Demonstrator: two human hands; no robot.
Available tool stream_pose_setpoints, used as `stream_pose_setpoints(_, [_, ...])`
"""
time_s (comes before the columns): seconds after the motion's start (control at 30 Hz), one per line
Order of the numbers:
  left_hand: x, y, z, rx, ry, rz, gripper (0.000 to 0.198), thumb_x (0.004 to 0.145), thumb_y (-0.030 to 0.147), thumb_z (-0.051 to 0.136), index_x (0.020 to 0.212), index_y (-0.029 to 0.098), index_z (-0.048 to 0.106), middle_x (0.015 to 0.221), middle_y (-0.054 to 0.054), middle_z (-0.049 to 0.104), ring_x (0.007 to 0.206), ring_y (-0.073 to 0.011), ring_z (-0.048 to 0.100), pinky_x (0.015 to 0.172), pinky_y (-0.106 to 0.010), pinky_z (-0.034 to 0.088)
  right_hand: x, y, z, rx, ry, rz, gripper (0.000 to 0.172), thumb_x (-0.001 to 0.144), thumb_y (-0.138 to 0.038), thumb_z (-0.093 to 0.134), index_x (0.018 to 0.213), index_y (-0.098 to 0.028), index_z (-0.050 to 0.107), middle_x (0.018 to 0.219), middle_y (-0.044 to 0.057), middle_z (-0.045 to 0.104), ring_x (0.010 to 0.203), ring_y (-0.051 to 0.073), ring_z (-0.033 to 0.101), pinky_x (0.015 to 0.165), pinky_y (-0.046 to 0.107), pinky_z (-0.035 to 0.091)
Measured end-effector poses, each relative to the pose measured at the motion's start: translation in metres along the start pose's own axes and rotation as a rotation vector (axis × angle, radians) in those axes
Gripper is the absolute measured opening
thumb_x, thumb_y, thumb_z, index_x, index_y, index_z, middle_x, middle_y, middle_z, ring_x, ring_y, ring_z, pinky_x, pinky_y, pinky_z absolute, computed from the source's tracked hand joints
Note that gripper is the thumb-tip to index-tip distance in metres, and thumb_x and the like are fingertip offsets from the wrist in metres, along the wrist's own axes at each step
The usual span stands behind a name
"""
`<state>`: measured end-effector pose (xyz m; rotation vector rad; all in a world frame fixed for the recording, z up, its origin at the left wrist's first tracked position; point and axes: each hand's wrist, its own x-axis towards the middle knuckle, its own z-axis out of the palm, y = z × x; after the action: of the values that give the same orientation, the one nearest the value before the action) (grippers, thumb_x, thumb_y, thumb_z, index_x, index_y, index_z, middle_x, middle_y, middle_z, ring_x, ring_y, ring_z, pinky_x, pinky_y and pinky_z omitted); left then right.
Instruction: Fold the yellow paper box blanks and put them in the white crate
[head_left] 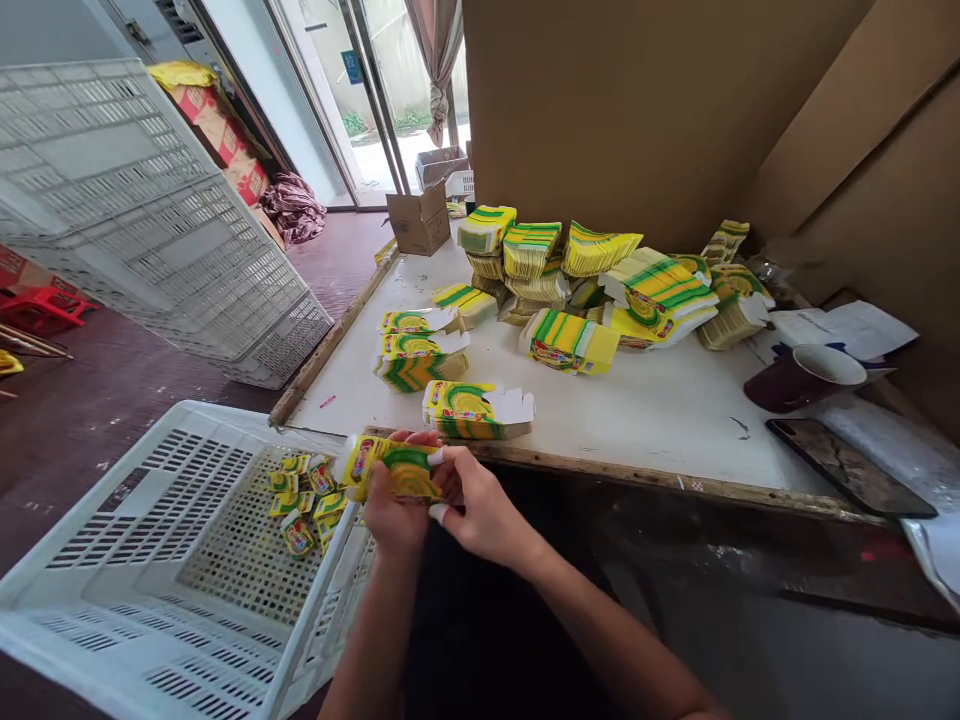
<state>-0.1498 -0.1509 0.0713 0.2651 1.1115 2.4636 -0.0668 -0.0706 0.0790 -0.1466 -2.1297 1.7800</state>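
Note:
Between my two hands is a small yellow and green cardboard box (401, 462), held over the table's front edge beside the crate. My left hand (396, 512) grips it from below and behind, thumb across its printed face. At the box's right end, my right hand (472, 500) has its fingers closed, with white tips on the thumb and a finger. Just beyond lies a stack of flattened boxes (469, 412) with white flaps. Further back are two similar stacks (420, 350). Several small yellow packets (298, 535) lie in the white plastic crate (225, 425) at my left.
Piles of flat cartons (532, 250) cover the back of the white table (637, 430). A dark mug (802, 378) and a phone (847, 462) sit at the right. Tall stacked crates (172, 230) lean at the left. An open brown box (420, 220) stands at the far corner.

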Motion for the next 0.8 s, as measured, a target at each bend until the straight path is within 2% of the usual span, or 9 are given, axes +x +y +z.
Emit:
stream_pose_setpoints(0.07, [0.003, 0.006, 0.007, -0.07, 0.025, 0.031, 0.035, 0.065, 0.051, 0.073, 0.08, 0.021, 0.063, 0.072, 0.002, 0.061, 0.071, -0.0138, 0.061, 0.072, -0.028, 0.054, -0.005, 0.002, 0.01, 0.193, -0.014, 0.031, 0.048, 0.067, -0.01, 0.062, 0.11, -0.024, 0.045, 0.095, 0.0, 0.055, 0.086, 0.014, 0.056, 0.077, 0.028, 0.05])
stream_pose_setpoints(0.17, [0.003, 0.008, 0.012, -0.052, 0.105, 0.098, 0.04, 0.062, 0.055, 0.076, 0.07, 0.02, 0.057, 0.061, 0.005, 0.051, 0.057, -0.0087, 0.053, 0.059, -0.021, 0.051, -0.006, 0.007, 0.017, 0.327, -0.029, 0.098, 0.051, 0.064, -0.019, 0.07, 0.109, -0.024, 0.047, 0.094, -0.001, 0.057, 0.086, 0.014, 0.057, 0.079, 0.028, 0.049])
stream_pose_setpoints(0.23, [0.001, 0.005, 0.012, 0.015, 0.144, 0.107, 0.05, 0.057, 0.065, 0.075, 0.071, 0.02, 0.058, 0.061, 0.005, 0.051, 0.056, -0.0085, 0.051, 0.055, -0.02, 0.05, -0.004, 0.011, 0.016, 0.334, -0.007, 0.175, 0.045, 0.063, -0.022, 0.071, 0.104, -0.023, 0.051, 0.085, -0.003, 0.057, 0.076, 0.013, 0.056, 0.07, 0.026, 0.048])
stream_pose_setpoints(0.37, [-0.008, -0.003, 0.01, 0.147, 0.064, 0.097, 0.071, 0.045, 0.082, 0.066, 0.081, 0.02, 0.064, 0.072, 0.001, 0.06, 0.066, -0.0144, 0.06, 0.059, -0.025, 0.053, 0.0, 0.015, 0.005, 0.338, 0.109, 0.239, 0.036, 0.064, -0.027, 0.072, 0.096, -0.022, 0.055, 0.076, -0.004, 0.056, 0.066, 0.011, 0.052, 0.059, 0.022, 0.043])
stream_pose_setpoints(0.43, [-0.012, -0.006, 0.007, 0.2, 0.081, 0.103, 0.061, 0.054, 0.073, 0.07, 0.085, 0.021, 0.067, 0.077, 0.0, 0.065, 0.07, -0.0146, 0.063, 0.063, -0.024, 0.054, 0.0, 0.015, 0.0, 0.348, 0.14, 0.207, 0.031, 0.066, -0.031, 0.073, 0.091, -0.021, 0.057, 0.077, -0.003, 0.058, 0.068, 0.012, 0.054, 0.062, 0.024, 0.044])
stream_pose_setpoints(0.5, [-0.013, -0.009, 0.002, 0.249, 0.162, 0.138, 0.042, 0.061, 0.057, 0.077, 0.082, 0.022, 0.068, 0.075, 0.002, 0.067, 0.068, -0.0113, 0.063, 0.064, -0.02, 0.053, 0.0, 0.016, -0.003, 0.31, 0.166, 0.167, 0.021, 0.068, -0.032, 0.072, 0.079, -0.02, 0.058, 0.073, -0.003, 0.059, 0.065, 0.011, 0.053, 0.062, 0.024, 0.044])
stream_pose_setpoints(0.57, [-0.012, -0.009, -0.006, 0.299, 0.215, 0.174, 0.032, 0.062, 0.048, 0.08, 0.076, 0.022, 0.069, 0.071, 0.003, 0.068, 0.065, -0.0097, 0.063, 0.063, -0.019, 0.051, -0.002, 0.019, -0.007, 0.228, 0.202, 0.126, 0.019, 0.072, -0.031, 0.069, 0.069, -0.019, 0.055, 0.066, -0.003, 0.056, 0.059, 0.01, 0.05, 0.058, 0.023, 0.042])
stream_pose_setpoints(0.67, [-0.007, 0.002, -0.019, 0.434, 0.077, 0.087, 0.037, 0.064, 0.053, 0.076, 0.077, 0.019, 0.072, 0.078, -0.003, 0.072, 0.071, -0.0156, 0.066, 0.07, -0.026, 0.054, -0.006, 0.023, -0.018, 0.023, 0.273, -0.007, 0.013, 0.077, -0.022, 0.064, 0.067, -0.019, 0.057, 0.063, -0.003, 0.056, 0.057, 0.011, 0.05, 0.054, 0.022, 0.041])
stream_pose_setpoints(0.8, [-0.003, 0.031, -0.032, 0.66, -0.21, 0.015, 0.072, 0.068, 0.073, 0.059, 0.117, 0.02, 0.064, 0.117, -0.013, 0.067, 0.107, -0.0293, 0.062, 0.092, -0.042, 0.05, -0.014, 0.022, -0.037, -0.456, 0.265, -0.302, 0.018, 0.085, -0.009, 0.052, 0.077, -0.02, 0.064, 0.076, 0.003, 0.065, 0.072, 0.015, 0.057, 0.066, 0.027, 0.046])
